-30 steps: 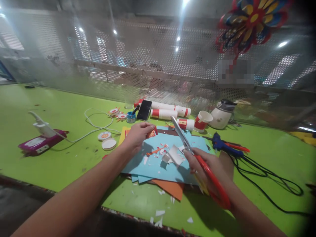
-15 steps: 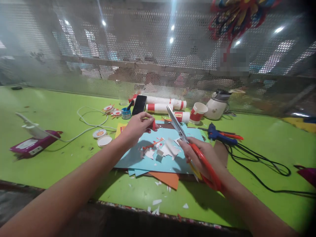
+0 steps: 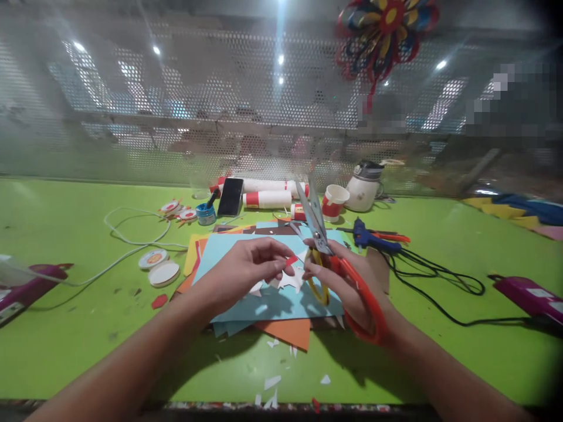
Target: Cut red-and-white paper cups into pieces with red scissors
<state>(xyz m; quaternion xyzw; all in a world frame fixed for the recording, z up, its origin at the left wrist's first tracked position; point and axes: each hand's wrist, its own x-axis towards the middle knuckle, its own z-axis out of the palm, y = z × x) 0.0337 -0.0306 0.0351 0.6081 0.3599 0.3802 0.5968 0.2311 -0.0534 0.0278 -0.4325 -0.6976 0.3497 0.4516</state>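
Green tabletop (image 3: 65, 328) fills the near edge, dotted with white paper scraps (image 3: 271, 382), and both my forearms run in from the bottom corners, cut off by the picture's edge. My left hand (image 3: 246, 272) is curled palm-down over a sheet of blue paper (image 3: 229, 249), its fingertips pinching a small red paper piece (image 3: 291, 260) whose shape is too small to make out. Just beside it, my right hand (image 3: 347, 284) grips the orange-handled scissors (image 3: 328, 258), fingers through the loops, wrist bent inward, blades slightly parted and pointing up and away from me; the hand hides much of the handles. The red piece sits between the two hands, near the scissors' pivot, above white cuttings (image 3: 292, 280) lying on the blue sheet. An orange sheet (image 3: 285, 331) pokes out from under the stack, the rest covered. Left of the paper lie two round lids (image 3: 159, 266) and a white cable (image 3: 132, 240); right of it, a blue glue gun (image 3: 372, 237) with a black cord (image 3: 440, 287). Farther back stand a dark phone (image 3: 230, 196), red-and-white tubes (image 3: 268, 199), a paper cup (image 3: 333, 202) and a white jug (image 3: 364, 186) against a perforated metal screen (image 3: 176, 117), behind which everything is a blur; a paper pinwheel (image 3: 382, 29) hangs overhead.
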